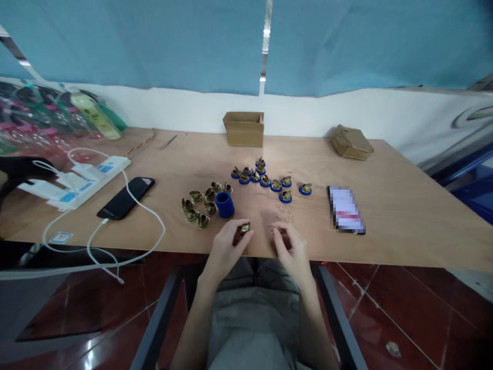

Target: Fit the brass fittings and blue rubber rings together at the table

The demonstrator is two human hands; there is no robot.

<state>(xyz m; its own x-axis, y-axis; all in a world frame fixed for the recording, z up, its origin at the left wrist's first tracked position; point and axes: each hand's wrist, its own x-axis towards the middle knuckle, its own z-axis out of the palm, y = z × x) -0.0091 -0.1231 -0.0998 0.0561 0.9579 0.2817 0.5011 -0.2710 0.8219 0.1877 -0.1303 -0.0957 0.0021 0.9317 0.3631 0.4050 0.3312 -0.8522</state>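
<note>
My left hand (228, 245) pinches a small brass piece (244, 228) at the near edge of the wooden table (404, 205). My right hand (289, 245) is just right of it, fingers curled in a pinch over thin wire springs (284, 211); what it grips is too small to see. A stack of blue rings (224, 204) stands just beyond my left hand. Left of the stack lie several bare brass pieces (198, 206). Farther back lie several brass pieces seated in blue rings (265, 179).
A black phone (126, 198) on a white cable (146, 221) lies at left beside a white power strip (79, 180). Another phone (345, 210) lies at right. An open cardboard box (244, 128) and a brown packet (351, 142) sit at the back. Bagged bottles (57, 121) lie far left.
</note>
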